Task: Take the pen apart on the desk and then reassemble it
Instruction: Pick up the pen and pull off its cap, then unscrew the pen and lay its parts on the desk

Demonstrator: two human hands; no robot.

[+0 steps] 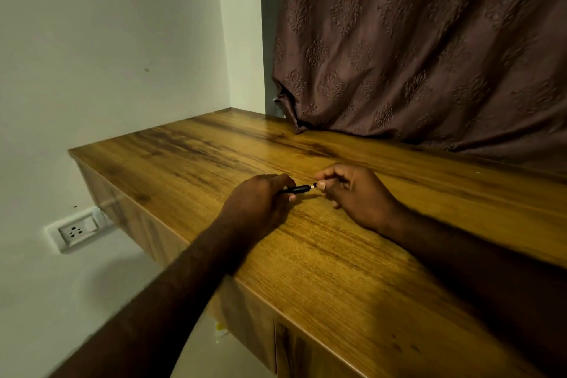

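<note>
Though apart, left hand and right hand tight around pen.

left hand grips pen | right hand pinches its pale tip, seemingly | over desk

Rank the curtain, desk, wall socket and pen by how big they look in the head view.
1. The curtain and the desk: both fill much of the view, too close to rank.
2. The wall socket.
3. The pen, partly visible.
</note>
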